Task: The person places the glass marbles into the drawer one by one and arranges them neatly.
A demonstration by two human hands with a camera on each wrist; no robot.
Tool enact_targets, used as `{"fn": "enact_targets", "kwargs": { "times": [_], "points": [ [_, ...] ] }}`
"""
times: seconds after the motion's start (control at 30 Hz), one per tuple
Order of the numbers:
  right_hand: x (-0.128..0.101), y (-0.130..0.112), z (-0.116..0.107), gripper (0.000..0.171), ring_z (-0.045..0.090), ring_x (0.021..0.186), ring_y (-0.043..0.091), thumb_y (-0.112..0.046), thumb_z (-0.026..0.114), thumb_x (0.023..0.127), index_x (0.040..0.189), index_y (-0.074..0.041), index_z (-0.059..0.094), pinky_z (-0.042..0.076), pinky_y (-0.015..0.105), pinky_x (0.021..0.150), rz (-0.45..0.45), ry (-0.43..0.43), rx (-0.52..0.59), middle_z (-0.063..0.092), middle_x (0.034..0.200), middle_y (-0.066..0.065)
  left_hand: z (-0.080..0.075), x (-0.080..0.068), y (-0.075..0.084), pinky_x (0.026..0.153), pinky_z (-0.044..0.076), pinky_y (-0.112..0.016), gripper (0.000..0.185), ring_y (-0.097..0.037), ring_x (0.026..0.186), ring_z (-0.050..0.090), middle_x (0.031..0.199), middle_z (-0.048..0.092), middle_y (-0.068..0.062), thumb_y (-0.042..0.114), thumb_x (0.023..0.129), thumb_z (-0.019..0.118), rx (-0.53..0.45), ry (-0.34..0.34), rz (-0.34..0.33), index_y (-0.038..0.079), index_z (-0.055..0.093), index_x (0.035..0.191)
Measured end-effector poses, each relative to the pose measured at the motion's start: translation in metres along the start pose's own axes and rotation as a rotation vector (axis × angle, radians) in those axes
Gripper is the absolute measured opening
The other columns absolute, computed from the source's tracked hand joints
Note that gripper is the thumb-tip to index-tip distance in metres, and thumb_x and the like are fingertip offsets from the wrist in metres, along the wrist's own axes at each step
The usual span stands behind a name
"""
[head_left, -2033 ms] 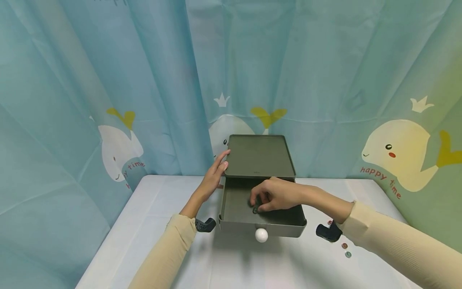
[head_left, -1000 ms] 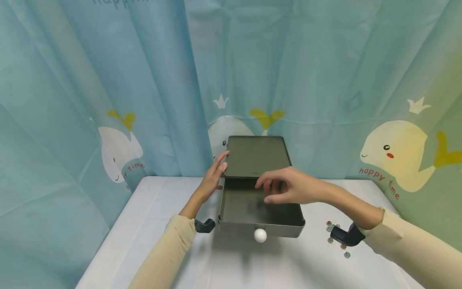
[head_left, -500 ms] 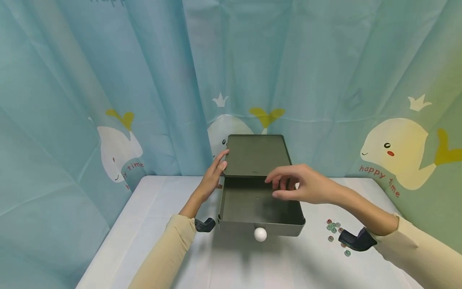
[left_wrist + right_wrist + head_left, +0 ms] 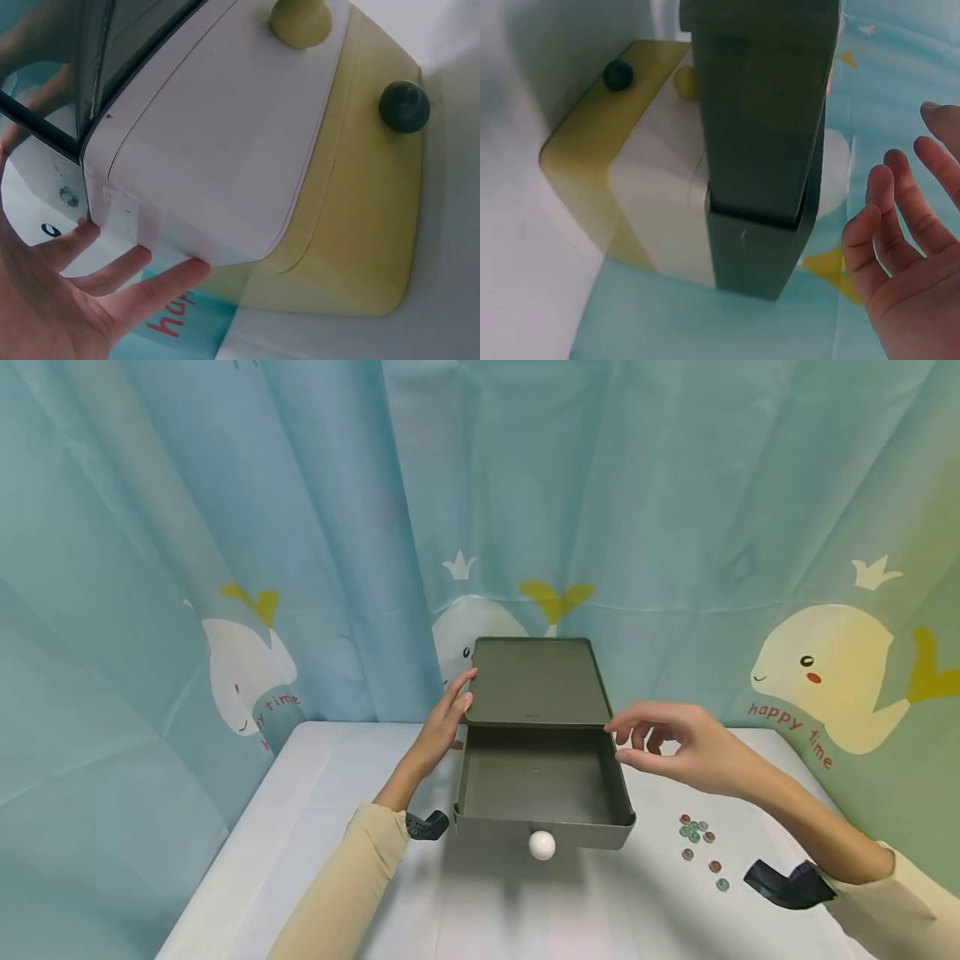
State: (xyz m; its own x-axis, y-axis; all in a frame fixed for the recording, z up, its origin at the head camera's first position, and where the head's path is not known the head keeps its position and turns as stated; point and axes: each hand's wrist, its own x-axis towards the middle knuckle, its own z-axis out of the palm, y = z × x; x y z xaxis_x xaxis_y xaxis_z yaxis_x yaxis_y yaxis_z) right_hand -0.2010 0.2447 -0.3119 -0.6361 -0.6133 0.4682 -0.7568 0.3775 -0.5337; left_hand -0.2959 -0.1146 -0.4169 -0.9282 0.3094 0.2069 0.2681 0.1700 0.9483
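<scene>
A small stacked drawer cabinet has a dark green top tier (image 4: 536, 681), a white tier (image 4: 217, 150) and a yellow tier (image 4: 367, 172) below. Its green drawer (image 4: 495, 833), with a white knob (image 4: 542, 845), stands pulled out; inside, only a tiny speck shows. My left hand (image 4: 438, 731) rests along the cabinet's left side, fingers spread straight against the wall in the left wrist view. Off the drawer's right edge hovers my right hand (image 4: 693, 747), its fingers loosely bent and thumb apart, nothing seen between them.
Several small round green and reddish discs (image 4: 687, 855) lie on the white table (image 4: 360, 777) right of the cabinet, below my right forearm. A blue-green curtain (image 4: 652, 527) with whale prints hangs close behind. Dark wrist cameras (image 4: 787, 887) sit on both wrists.
My right hand, which was pinching a small green disc low in the drawer, has lifted and moved right, out past the edge. That disc no longer shows. The left hand stays put.
</scene>
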Motion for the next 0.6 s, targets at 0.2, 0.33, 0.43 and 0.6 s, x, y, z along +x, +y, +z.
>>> {"fn": "enact_targets", "kwargs": {
  "times": [0.2,0.33,0.43,0.6],
  "points": [
    [-0.024,0.013,-0.005,0.041,0.063,0.079,0.008,0.003,0.08,0.085,0.114,-0.026,0.072,0.052,0.021,0.063,0.076,0.046,0.002,0.068,0.095,-0.009,0.0,0.001,-0.001,0.084,0.054,-0.067,0.052,-0.038,0.145,0.037,0.169,0.02,0.004,0.047,0.11,0.036,0.01,0.007,0.006,0.043,0.029,0.161],
    [-0.042,0.023,-0.006,0.038,0.063,0.078,0.008,0.002,0.08,0.085,0.113,-0.023,0.072,0.051,0.02,0.065,0.131,0.074,-0.029,0.069,0.092,-0.005,0.0,0.001,-0.001,0.085,0.053,-0.069,0.052,-0.038,0.145,0.037,0.169,0.019,0.004,0.047,0.109,0.037,0.009,0.011,0.005,0.042,0.029,0.161],
    [-0.057,0.031,-0.006,0.035,0.064,0.077,0.008,0.001,0.08,0.086,0.113,-0.021,0.073,0.051,0.019,0.065,0.174,0.089,-0.052,0.069,0.092,-0.005,0.0,0.001,-0.001,0.085,0.053,-0.07,0.053,-0.039,0.145,0.037,0.169,0.019,0.003,0.047,0.109,0.037,0.006,0.011,0.005,0.041,0.029,0.161],
    [-0.083,0.047,-0.008,0.035,0.065,0.077,0.008,0.005,0.078,0.086,0.113,-0.017,0.073,0.051,0.02,0.064,0.209,0.107,-0.053,0.07,0.093,-0.006,0.0,0.001,-0.001,0.085,0.053,-0.07,0.053,-0.04,0.144,0.038,0.169,0.019,0.002,0.047,0.109,0.037,0.011,0.013,0.009,0.04,0.029,0.161]
  ]
}}
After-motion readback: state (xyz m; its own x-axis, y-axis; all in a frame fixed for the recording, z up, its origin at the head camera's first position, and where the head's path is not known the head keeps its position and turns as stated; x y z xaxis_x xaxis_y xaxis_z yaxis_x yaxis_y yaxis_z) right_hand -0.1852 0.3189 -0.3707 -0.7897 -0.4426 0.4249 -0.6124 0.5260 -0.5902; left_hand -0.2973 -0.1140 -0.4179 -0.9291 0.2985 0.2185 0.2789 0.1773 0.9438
